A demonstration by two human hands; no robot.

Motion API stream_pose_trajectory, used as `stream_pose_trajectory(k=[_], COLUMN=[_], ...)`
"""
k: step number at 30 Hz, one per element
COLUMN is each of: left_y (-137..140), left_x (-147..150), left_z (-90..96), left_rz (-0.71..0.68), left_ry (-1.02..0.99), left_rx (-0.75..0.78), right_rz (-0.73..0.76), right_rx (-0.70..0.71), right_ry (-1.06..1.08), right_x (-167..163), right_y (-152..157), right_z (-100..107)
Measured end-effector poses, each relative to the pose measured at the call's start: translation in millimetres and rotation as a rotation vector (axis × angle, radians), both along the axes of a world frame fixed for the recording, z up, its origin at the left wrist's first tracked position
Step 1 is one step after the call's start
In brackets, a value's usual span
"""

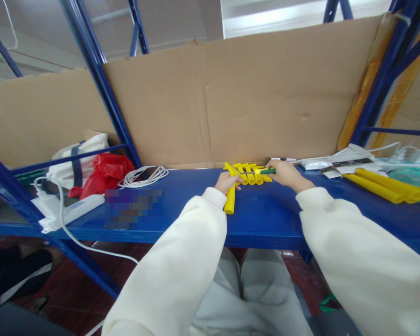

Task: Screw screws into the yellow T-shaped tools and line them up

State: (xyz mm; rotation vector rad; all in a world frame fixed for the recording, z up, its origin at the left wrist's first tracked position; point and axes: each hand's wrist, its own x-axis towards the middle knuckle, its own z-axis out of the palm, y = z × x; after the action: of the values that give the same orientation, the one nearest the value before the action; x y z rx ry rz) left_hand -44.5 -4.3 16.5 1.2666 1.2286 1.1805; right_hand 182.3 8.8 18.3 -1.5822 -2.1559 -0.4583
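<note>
My left hand (227, 181) is closed around a yellow plastic tube (230, 200) whose lower end points toward me. Its upper end looks like a wider cross-piece. In my right hand (283, 173) is a screwdriver (264, 171) with a green and yellow handle. The thin shaft points left and reaches the top part of the tube; whether the tip is inside it I cannot tell. Behind and between my hands, several more yellow tube pieces (251, 179) lie side by side on the blue tabletop (196, 205), partly hidden by the screwdriver.
Long yellow tubes (385, 185) lie at the right beside plastic packaging (350, 158). To the left are a coiled white cable (145, 176), a red plastic bag (107, 171) and a white power strip (80, 210). A cardboard panel (266, 98) stands along the back, between blue posts.
</note>
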Motion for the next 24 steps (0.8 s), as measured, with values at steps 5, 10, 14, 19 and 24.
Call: stream_pose_trajectory(k=[5, 10, 14, 19, 24], left_y=[4.0, 5.9, 8.7, 10.6, 11.9], left_x=[-0.9, -0.5, 0.8, 1.6, 2.3], left_z=[-1.8, -3.2, -6.6, -9.3, -10.4], left_rz=[-0.027, -0.047, -0.099, -0.149, -0.147], left_ry=[0.057, 0.048, 0.062, 0.09, 0.087], left_rx=[0.026, 0.059, 0.075, 0.05, 0.058], right_rz=[-0.062, -0.205, -0.183, -0.14, -0.231], right_rx=[0.043, -0.104, -0.125, -0.111, -0.161], right_ry=[-0.065, -0.057, -0.055, -0.086, -0.085], right_x=[-7.8, -17.6, -20.8, -20.5, -21.5], right_y=[-10.0, -23.7, -25.6, -23.5, -26.0], right_z=[5.2, 12.1, 13.8, 13.0, 13.8])
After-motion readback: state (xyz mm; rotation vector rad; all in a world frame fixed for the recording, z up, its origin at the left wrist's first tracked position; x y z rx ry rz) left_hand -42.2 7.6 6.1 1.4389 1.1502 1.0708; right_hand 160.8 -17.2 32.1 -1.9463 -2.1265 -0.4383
